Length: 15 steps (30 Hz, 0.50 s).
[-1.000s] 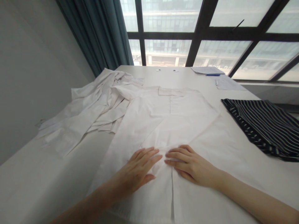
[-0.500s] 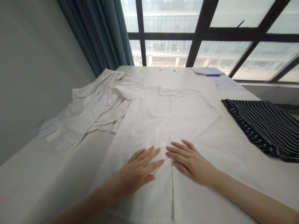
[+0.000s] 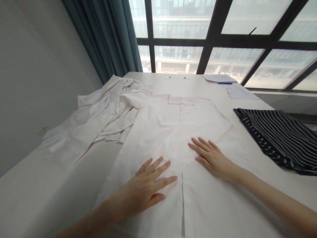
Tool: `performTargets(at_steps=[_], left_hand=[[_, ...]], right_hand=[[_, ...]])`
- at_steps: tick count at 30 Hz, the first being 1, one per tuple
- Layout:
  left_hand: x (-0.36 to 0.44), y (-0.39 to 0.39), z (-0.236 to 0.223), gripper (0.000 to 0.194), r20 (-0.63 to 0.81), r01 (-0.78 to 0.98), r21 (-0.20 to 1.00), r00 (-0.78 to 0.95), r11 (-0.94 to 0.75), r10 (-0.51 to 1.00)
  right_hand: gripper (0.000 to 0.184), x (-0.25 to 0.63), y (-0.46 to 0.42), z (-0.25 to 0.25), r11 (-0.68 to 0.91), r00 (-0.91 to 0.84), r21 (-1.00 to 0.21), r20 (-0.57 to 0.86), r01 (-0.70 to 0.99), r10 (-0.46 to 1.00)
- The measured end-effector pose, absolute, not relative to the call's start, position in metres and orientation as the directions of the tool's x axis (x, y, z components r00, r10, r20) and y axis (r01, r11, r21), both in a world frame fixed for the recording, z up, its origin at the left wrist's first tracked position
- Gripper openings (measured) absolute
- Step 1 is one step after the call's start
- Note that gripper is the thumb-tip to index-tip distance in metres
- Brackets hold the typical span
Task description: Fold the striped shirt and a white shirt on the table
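White garment point(image 3: 198, 115): spread across centre frame
Left hand point(image 3: 145, 186): open, rested on garment
Right hand point(image 3: 214, 158): open, shifted rightward; nothing gripped
Slit's top point(image 3: 182, 175): now uncovered

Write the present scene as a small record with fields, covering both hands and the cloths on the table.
left hand: open, fingers spread, on the white garment
right hand: open, palm down, on the same garment
white garment: laid out on the table, slightly creased
left side: crumpled white cloth
right side: dark striped cloth
far end: papers, thin blue object
background: window, curtain
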<state>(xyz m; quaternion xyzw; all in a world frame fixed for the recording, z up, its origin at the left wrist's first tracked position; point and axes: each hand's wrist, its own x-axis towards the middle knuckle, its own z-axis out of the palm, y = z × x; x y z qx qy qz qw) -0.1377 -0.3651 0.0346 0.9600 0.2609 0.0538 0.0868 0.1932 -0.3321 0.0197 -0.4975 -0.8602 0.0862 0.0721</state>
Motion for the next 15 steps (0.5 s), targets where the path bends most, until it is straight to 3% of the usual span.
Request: performTargets(at_steps=[5,10,12,15], left_hand=[[-0.128,-0.361,0.056,0.063,0.017,0.506,0.273,0.848,-0.818,0.530],[-0.103,-0.342,0.055,0.043,0.155,0.534,0.258,0.799,-0.805,0.580],[-0.096,-0.335,0.046,0.048,0.185,0.494,0.208,0.828,-0.844,0.530],[-0.091,-0.330,0.034,0.060,0.114,0.445,0.173,0.877,-0.878,0.467]], right_hand=[[0.049,0.194,-0.309,0.029,0.524,-0.524,-0.242,0.070,0.817,0.849],[0.044,0.163,-0.287,0.028,0.592,-0.581,-0.181,0.115,0.786,0.806],[0.045,0.157,-0.279,0.024,0.582,-0.571,-0.154,0.112,0.798,0.813],[0.049,0.162,-0.265,0.017,0.534,-0.527,-0.137,0.088,0.834,0.846]])
